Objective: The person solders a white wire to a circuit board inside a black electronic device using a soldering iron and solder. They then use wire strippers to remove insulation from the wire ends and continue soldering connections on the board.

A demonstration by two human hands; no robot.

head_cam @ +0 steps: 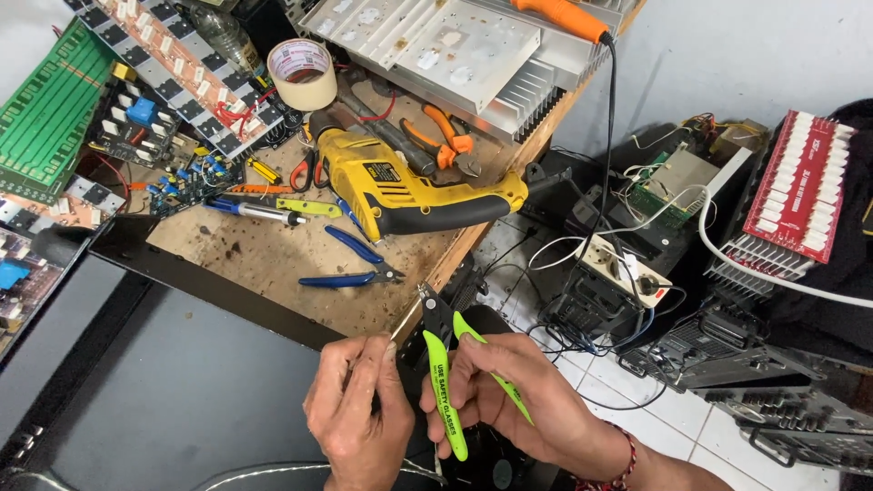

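Head view: the right hand [509, 395] grips green-handled flush cutters [446, 364], fingers wrapped round the handles, the dark jaws up beside a thin pale wire [406, 320] pinched in the left hand [359, 409] fingertips. Behind, a yellow power drill [409, 191] bearing a dark rectangular label lies on the wooden bench [273, 255], near a cream tape roll [303, 73].
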